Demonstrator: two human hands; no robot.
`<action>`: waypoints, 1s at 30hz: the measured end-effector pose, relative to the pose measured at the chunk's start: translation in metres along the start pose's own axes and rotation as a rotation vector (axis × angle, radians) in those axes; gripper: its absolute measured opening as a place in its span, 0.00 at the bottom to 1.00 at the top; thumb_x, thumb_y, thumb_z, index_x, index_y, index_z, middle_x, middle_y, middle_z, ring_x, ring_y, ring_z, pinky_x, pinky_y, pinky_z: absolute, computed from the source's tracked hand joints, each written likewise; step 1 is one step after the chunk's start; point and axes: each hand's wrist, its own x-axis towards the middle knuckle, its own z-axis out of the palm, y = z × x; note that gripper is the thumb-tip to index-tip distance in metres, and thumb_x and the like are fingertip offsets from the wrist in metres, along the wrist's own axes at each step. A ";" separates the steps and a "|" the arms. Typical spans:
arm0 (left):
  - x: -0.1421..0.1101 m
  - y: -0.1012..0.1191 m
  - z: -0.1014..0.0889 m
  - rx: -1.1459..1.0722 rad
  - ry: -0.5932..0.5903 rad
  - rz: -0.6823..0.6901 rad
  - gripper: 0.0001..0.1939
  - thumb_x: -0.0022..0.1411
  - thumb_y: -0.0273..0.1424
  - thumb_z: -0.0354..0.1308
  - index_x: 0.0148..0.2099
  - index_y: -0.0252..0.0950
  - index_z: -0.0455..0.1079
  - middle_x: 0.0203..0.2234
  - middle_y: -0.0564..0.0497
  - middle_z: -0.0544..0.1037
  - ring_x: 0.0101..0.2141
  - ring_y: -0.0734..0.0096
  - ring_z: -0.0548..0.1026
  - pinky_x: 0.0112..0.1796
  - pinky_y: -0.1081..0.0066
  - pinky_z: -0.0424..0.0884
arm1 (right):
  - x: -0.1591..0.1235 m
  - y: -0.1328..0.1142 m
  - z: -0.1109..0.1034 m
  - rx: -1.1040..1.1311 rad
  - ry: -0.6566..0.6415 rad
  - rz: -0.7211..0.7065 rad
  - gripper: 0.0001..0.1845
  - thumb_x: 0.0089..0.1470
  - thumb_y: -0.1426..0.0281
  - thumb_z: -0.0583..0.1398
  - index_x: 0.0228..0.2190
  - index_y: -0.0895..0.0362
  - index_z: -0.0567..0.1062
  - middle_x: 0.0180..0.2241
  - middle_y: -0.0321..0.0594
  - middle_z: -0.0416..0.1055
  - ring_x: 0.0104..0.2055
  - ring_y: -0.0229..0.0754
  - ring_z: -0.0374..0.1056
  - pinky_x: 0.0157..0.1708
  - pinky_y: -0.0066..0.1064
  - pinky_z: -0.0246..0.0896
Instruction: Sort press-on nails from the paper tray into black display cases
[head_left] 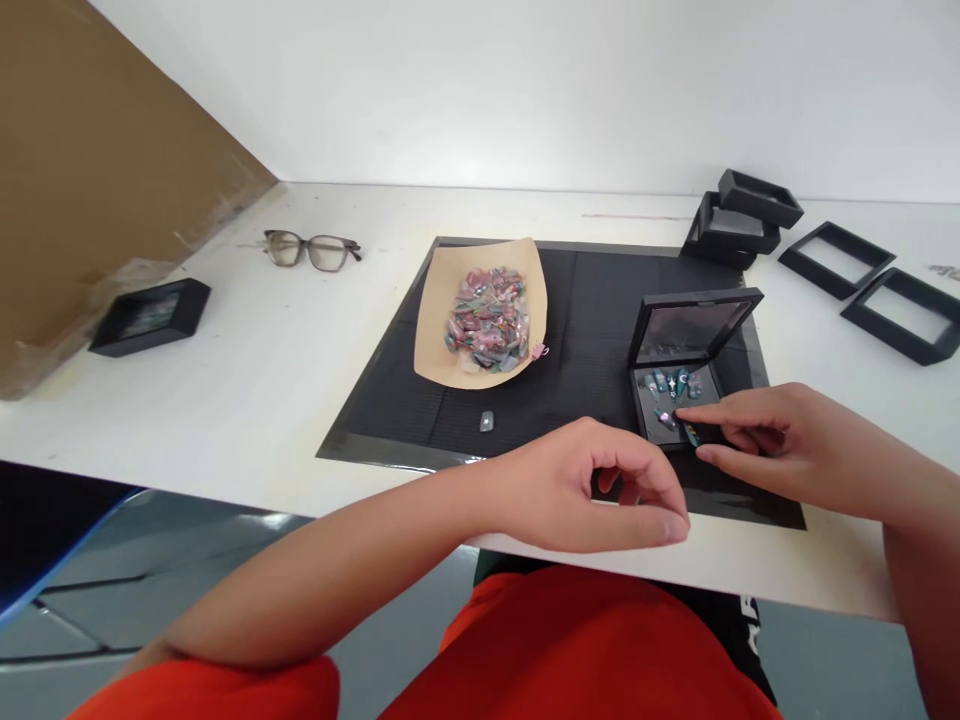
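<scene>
My right hand (780,440) reaches over a black hinged box (642,405) with its clear-windowed lid raised. Its index finger is stretched out to the press-on nails inside, and the thumb is apart near the box's front edge. Teal decorated press-on nails (673,383) form a row at the back of the box. In front lie a shiny purplish nail (664,418) and a dark striped nail (691,434) beside my fingertips. My left hand (615,490) is curled in front of the box, thumb and index fingertips together; anything between them is hidden.
A paper tray (429,340) of bagged press-on nails (491,315) stands on the black mat (592,300). One grey nail (487,421) lies before it. Eyeglasses (311,250) and a black box (150,315) are left; stacked black boxes (757,200) and black frames (836,258) are right.
</scene>
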 end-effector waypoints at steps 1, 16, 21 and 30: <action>0.000 -0.001 0.000 0.027 0.006 -0.006 0.11 0.69 0.38 0.67 0.40 0.34 0.81 0.31 0.50 0.82 0.30 0.76 0.75 0.32 0.74 0.69 | 0.000 0.001 -0.001 -0.008 -0.017 0.006 0.24 0.66 0.50 0.64 0.53 0.49 0.89 0.18 0.29 0.59 0.20 0.36 0.52 0.17 0.29 0.48; 0.007 -0.027 0.005 1.117 0.450 0.149 0.16 0.78 0.41 0.59 0.56 0.40 0.83 0.30 0.55 0.86 0.33 0.66 0.84 0.34 0.68 0.70 | 0.003 0.005 -0.001 -0.131 0.068 -0.044 0.22 0.65 0.51 0.64 0.53 0.45 0.88 0.22 0.31 0.63 0.21 0.37 0.59 0.19 0.29 0.55; 0.008 -0.021 0.006 1.142 0.409 0.044 0.16 0.77 0.41 0.60 0.59 0.41 0.82 0.31 0.54 0.86 0.34 0.65 0.84 0.35 0.68 0.72 | 0.002 0.004 0.001 -0.103 0.070 0.040 0.25 0.65 0.51 0.64 0.56 0.47 0.87 0.21 0.31 0.63 0.21 0.38 0.58 0.19 0.30 0.54; 0.007 -0.026 0.008 1.267 0.392 0.078 0.21 0.79 0.42 0.57 0.66 0.42 0.79 0.35 0.51 0.87 0.37 0.60 0.85 0.34 0.64 0.72 | 0.003 0.004 0.002 -0.108 0.065 0.014 0.23 0.66 0.54 0.63 0.57 0.46 0.87 0.20 0.30 0.59 0.20 0.38 0.55 0.18 0.29 0.53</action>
